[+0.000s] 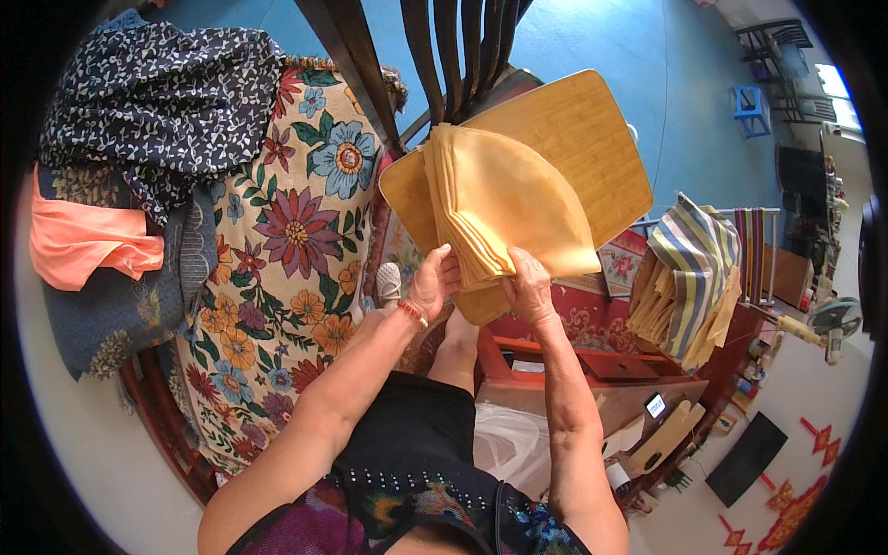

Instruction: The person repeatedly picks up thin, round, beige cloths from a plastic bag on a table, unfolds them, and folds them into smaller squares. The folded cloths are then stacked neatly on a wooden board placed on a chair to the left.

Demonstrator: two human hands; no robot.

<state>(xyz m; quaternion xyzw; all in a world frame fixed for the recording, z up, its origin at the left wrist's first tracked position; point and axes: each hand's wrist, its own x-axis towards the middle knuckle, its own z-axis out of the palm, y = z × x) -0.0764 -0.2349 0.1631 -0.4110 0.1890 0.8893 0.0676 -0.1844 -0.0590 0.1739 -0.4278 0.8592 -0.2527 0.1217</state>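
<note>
A stack of thin tan sheets (517, 187), folded into a fan-like wedge, rests over a bamboo board (590, 132) with rounded corners. My right hand (531, 284) grips the stack's near edge, its thumb on top. At the near left corner, my left hand (433, 281) holds the layered folds, fingers partly hidden against them. A beaded bracelet circles my left wrist. Beneath the far side of the board stands a dark wooden chair (451, 55) with a slatted back.
To the left is a sofa with a floral cover (298, 229), bearing patterned dark cloth (159, 104) and a coral cloth (90, 236). More tan sheets (652, 305) sit under a striped cloth (694, 257) on the right. A fan (836, 319) and a lit phone (655, 404) are further right.
</note>
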